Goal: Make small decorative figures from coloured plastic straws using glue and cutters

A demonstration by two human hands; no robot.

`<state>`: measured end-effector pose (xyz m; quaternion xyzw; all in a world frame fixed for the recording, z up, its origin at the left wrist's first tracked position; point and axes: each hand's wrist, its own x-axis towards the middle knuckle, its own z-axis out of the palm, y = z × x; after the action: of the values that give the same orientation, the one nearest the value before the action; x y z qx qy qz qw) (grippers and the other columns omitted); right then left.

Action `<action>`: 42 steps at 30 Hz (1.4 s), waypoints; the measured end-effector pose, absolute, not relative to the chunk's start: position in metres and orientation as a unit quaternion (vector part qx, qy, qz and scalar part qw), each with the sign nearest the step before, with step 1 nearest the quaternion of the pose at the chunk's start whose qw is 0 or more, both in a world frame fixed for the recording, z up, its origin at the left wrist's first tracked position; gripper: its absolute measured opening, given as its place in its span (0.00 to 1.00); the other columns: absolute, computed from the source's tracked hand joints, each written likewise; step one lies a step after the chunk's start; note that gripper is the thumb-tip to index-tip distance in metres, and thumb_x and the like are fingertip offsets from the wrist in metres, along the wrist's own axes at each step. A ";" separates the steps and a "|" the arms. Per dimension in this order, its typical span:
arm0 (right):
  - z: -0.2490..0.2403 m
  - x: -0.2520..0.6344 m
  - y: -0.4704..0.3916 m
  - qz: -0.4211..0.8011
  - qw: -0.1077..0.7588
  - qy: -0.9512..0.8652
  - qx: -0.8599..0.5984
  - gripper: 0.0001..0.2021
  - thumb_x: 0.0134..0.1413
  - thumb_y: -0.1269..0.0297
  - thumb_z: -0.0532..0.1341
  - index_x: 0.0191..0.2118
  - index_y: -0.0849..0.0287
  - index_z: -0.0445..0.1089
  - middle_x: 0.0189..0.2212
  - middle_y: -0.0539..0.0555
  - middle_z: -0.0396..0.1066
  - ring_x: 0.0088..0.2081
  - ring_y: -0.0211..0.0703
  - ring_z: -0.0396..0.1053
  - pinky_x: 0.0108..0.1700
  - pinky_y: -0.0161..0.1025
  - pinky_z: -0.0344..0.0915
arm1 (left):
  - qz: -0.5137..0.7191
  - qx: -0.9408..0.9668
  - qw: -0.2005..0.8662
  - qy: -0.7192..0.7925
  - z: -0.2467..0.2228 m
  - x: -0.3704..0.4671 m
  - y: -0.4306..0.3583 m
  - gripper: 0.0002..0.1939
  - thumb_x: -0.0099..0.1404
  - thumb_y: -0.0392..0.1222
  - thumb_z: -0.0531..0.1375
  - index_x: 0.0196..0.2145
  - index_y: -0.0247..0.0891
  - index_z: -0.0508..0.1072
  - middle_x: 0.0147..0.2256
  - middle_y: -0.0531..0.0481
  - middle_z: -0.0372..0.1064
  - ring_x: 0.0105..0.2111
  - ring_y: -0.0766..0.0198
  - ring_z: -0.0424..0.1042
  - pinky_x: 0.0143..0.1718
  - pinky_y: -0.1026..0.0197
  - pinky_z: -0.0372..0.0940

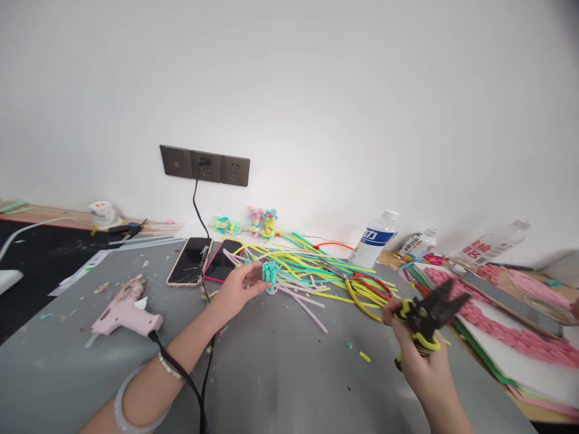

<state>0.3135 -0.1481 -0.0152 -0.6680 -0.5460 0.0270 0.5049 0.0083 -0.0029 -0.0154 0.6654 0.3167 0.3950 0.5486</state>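
My left hand point(242, 288) is closed around the side of a small bundle of short teal sticks point(270, 275), fingertips pressed to it, just above the grey mat. In my right hand point(418, 349) is a pair of black-and-yellow pliers or cutters point(427, 316), slightly blurred, its jaws apart and pointing up and right. Between the hands lies a loose pile of long yellow, teal and lilac sticks point(312, 268). Scissors with red and yellow handles point(359, 289) rest on the pile's right end.
A pink glue gun point(129, 316) lies at left, its black cable point(205, 380) running under my left forearm. Two phones point(189, 262) lie behind my left hand. At the back right stands a bottle point(373, 241). Pink braided material point(506, 319) lies far right. Small stick figures point(262, 223) stand by the wall.
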 end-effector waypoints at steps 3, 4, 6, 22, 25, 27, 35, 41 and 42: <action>0.018 0.283 -0.121 -0.014 0.404 -0.625 -0.668 0.07 0.54 0.62 0.57 0.39 0.55 0.63 0.31 0.54 0.70 0.31 0.46 0.68 0.34 0.39 0.65 | 0.412 0.649 0.547 0.332 -0.014 0.008 -0.002 0.22 0.57 0.52 0.66 0.44 0.35 0.72 0.43 0.41 0.78 0.43 0.53 0.77 0.47 0.55 0.70; 0.026 0.273 -0.108 -0.022 0.371 -0.661 -0.652 0.08 0.52 0.63 0.58 0.39 0.55 0.63 0.31 0.54 0.70 0.32 0.47 0.68 0.34 0.39 0.65 | 0.420 0.638 0.550 0.339 -0.014 0.007 -0.001 0.24 0.57 0.52 0.67 0.45 0.35 0.71 0.43 0.41 0.78 0.43 0.53 0.77 0.46 0.55 0.70; 0.032 0.256 -0.080 -0.059 0.332 -0.704 -0.625 0.12 0.47 0.66 0.58 0.41 0.56 0.62 0.34 0.57 0.70 0.35 0.51 0.69 0.36 0.41 0.65 | 0.438 0.614 0.553 0.354 -0.015 0.005 0.001 0.27 0.56 0.51 0.67 0.49 0.36 0.68 0.42 0.42 0.79 0.43 0.53 0.78 0.45 0.54 0.71; -0.019 0.241 -0.029 -0.117 0.251 -0.776 -0.567 0.20 0.41 0.69 0.58 0.45 0.56 0.61 0.40 0.61 0.72 0.41 0.60 0.68 0.42 0.49 0.62 | 0.461 0.604 0.531 0.376 -0.014 -0.001 0.006 0.25 0.57 0.52 0.67 0.49 0.34 0.74 0.49 0.40 0.76 0.48 0.51 0.75 0.51 0.54 0.70; -0.019 0.241 -0.027 -0.118 0.251 -0.773 -0.570 0.19 0.41 0.69 0.58 0.44 0.57 0.61 0.39 0.60 0.71 0.40 0.58 0.67 0.41 0.48 0.61 | 0.448 0.605 0.546 0.367 -0.014 -0.002 0.007 0.27 0.59 0.52 0.66 0.51 0.34 0.74 0.50 0.40 0.76 0.50 0.50 0.75 0.52 0.53 0.69; -0.018 0.240 -0.028 -0.108 0.248 -0.773 -0.574 0.18 0.41 0.69 0.58 0.43 0.57 0.61 0.36 0.59 0.71 0.38 0.56 0.67 0.40 0.47 0.61 | 0.441 0.605 0.554 0.364 -0.014 -0.002 0.007 0.26 0.60 0.52 0.65 0.52 0.34 0.75 0.51 0.41 0.76 0.51 0.50 0.74 0.54 0.53 0.69; -0.015 0.244 -0.029 -0.113 0.255 -0.771 -0.572 0.15 0.44 0.66 0.59 0.42 0.56 0.63 0.36 0.58 0.73 0.39 0.57 0.69 0.41 0.45 0.60 | 0.427 0.608 0.547 0.386 -0.011 -0.003 0.005 0.27 0.60 0.54 0.64 0.51 0.35 0.77 0.50 0.43 0.76 0.52 0.50 0.74 0.56 0.52 0.68; -0.019 0.247 -0.030 -0.109 0.259 -0.767 -0.576 0.20 0.43 0.67 0.59 0.46 0.56 0.65 0.42 0.61 0.76 0.42 0.59 0.72 0.43 0.48 0.62 | 0.427 0.611 0.544 0.385 -0.013 -0.005 0.007 0.28 0.59 0.54 0.65 0.53 0.35 0.76 0.50 0.45 0.77 0.51 0.50 0.74 0.56 0.52 0.67; -0.019 0.246 -0.030 -0.107 0.259 -0.766 -0.579 0.19 0.43 0.67 0.60 0.45 0.56 0.65 0.42 0.61 0.76 0.42 0.58 0.72 0.43 0.48 0.63 | 0.427 0.612 0.544 0.384 -0.013 -0.005 0.007 0.28 0.59 0.54 0.65 0.53 0.35 0.77 0.50 0.45 0.77 0.51 0.50 0.74 0.56 0.53 0.67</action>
<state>0.2464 -0.0300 -0.0186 -0.5787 -0.7659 -0.1067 0.2590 -0.0048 0.0068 -0.0128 0.6116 0.3844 0.4273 0.5437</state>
